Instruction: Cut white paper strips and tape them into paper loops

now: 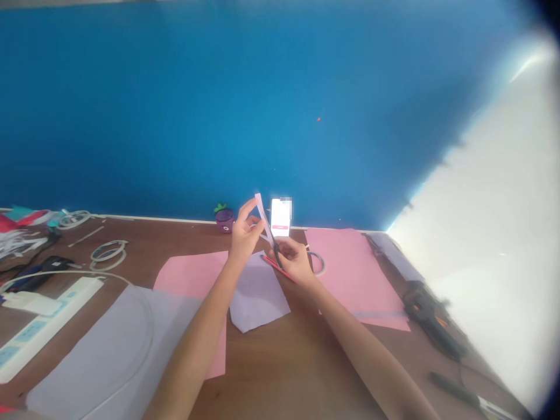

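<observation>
A narrow pale purple paper strip (261, 209) is pinched upright between the thumb and fingers of my left hand (246, 232). Dark scissors (276, 251) are in my right hand (296, 259), their blades at the lower part of the strip. Beneath the hands lies a cut purple sheet (258, 297). A red stick-like object (278, 268) lies slanted just below my right hand. Behind the hands, a phone (280, 217) with a bright screen stands upright near the wall.
Pink sheets (359, 274) lie right and left, with a larger purple sheet (109, 350) front left. A power strip (48, 326) and cable coils (108, 255) are at left. A purple pot (224, 220) stands by the wall; a black-and-orange tool (433, 319) is at right.
</observation>
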